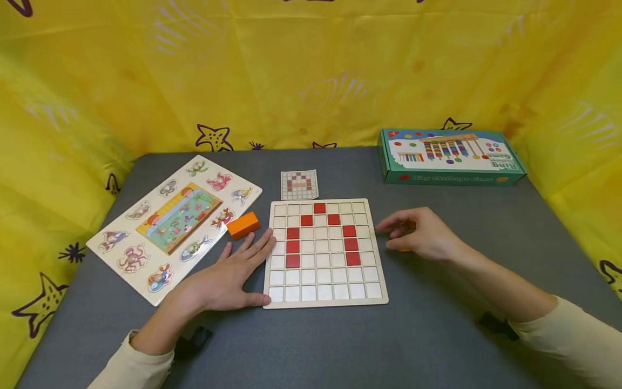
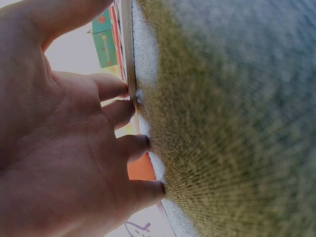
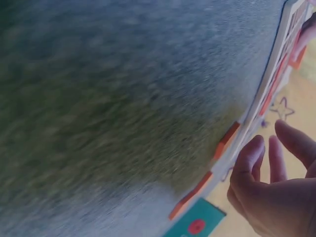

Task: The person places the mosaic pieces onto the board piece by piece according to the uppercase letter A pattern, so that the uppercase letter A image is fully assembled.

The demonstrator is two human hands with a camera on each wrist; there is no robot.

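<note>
A square wooden grid board (image 1: 323, 276) lies flat in the middle, with several red tiles (image 1: 351, 245) set in an arch shape. My left hand (image 1: 225, 283) rests flat with spread fingers, its thumb and fingertips at the board's left edge. To the right of the board, my right hand (image 1: 427, 237) hovers with loosely bent fingers and nothing between thumb and fingertips. Beneath it in the right wrist view lie two flat orange pieces (image 3: 227, 140); the hand mostly hides them from the head view. Just behind the board is a small pattern card (image 1: 299, 185).
An orange block (image 1: 244, 225) sits near my left fingertips, overlapping the edge of a wooden sea-animal puzzle (image 1: 116, 265) at the left. A green game box (image 1: 452, 156) stands at the back right. Yellow patterned cloth (image 1: 311, 75) surrounds the grey table (image 1: 340, 346).
</note>
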